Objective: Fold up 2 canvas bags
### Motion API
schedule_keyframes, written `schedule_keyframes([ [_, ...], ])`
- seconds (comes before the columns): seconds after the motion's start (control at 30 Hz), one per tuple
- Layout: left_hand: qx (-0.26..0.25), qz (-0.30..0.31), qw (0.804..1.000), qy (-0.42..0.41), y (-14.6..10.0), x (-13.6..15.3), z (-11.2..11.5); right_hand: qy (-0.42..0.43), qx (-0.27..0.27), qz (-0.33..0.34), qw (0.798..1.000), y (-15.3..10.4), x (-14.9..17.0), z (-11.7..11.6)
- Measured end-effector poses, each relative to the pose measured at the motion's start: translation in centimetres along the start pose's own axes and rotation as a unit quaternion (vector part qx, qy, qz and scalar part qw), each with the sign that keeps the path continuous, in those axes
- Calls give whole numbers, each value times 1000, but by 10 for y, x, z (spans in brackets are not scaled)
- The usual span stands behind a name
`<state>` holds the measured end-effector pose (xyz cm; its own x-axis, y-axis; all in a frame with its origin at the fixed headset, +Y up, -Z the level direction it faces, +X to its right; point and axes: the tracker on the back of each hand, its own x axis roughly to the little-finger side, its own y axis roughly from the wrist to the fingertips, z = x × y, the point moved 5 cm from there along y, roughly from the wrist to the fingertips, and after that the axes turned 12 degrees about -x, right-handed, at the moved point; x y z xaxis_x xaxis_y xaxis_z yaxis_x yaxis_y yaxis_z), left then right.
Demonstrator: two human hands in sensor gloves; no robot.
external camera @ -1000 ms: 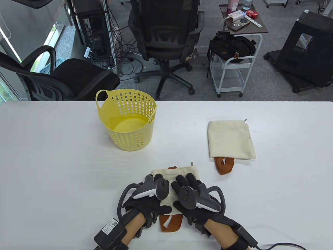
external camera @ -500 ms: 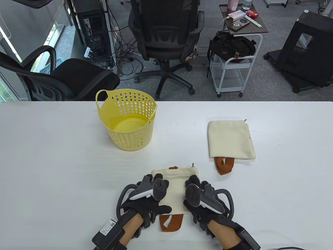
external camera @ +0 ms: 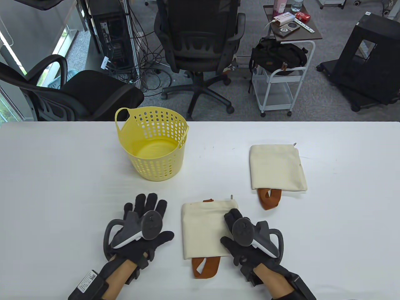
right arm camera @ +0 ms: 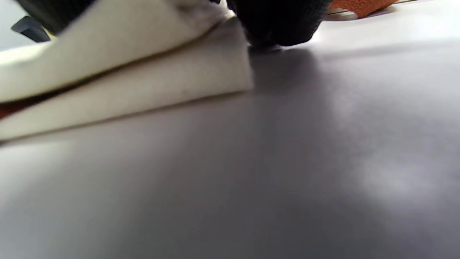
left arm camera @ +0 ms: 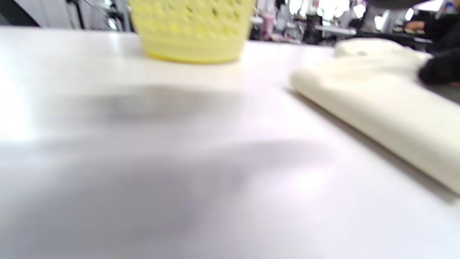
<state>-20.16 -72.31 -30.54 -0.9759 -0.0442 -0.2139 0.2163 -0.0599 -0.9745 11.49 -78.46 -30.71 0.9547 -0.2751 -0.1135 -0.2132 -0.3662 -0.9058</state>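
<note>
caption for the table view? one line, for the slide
Two folded canvas bags on a white table; right hand rests on the nearer one, left hand spread beside it.

Near bag (external camera: 204, 229) is cream canvas, folded flat right in front of me, brown handles (external camera: 204, 267) poking out the near edge. Far bag (external camera: 276, 168) looks the same, folded, sitting further back to my right.

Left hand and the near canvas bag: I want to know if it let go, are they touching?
Apart. In the table view bare tabletop separates the left hand from the near canvas bag.
</note>
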Motion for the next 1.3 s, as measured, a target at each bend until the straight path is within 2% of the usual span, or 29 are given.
schedule_keyframes([
  [0.17,-1,-33,999,-8,-12,42,7,1,32,-46,998,-1,5,5],
  [0.3,-3,-40,999,13,-15,55,21,-16,-8,-98,995,6,8,-5],
  [0.43,27,-44,999,12,-13,59,31,-34,-29,-119,992,10,5,-7],
  [0.57,22,-52,998,-24,-12,60,24,-67,-3,-128,990,12,-8,-1],
  [0.7,12,-54,998,-14,-14,61,20,-28,53,-129,990,7,-6,6],
  [0.77,12,-53,998,-14,-14,61,20,-37,77,-130,988,5,-10,10],
  [0.83,14,-53,998,-15,-13,61,21,-50,68,-134,987,6,-12,12],
  [0.93,15,-51,999,-10,-13,60,22,31,78,-129,988,5,3,17],
  [1.03,19,-47,999,-17,-14,59,21,136,40,-97,985,7,22,20],
  [1.17,8,-49,998,-23,-16,61,17,279,19,-29,960,8,36,19],
  [1.3,4,-47,999,-24,-19,62,16,369,66,25,927,7,40,37],
])
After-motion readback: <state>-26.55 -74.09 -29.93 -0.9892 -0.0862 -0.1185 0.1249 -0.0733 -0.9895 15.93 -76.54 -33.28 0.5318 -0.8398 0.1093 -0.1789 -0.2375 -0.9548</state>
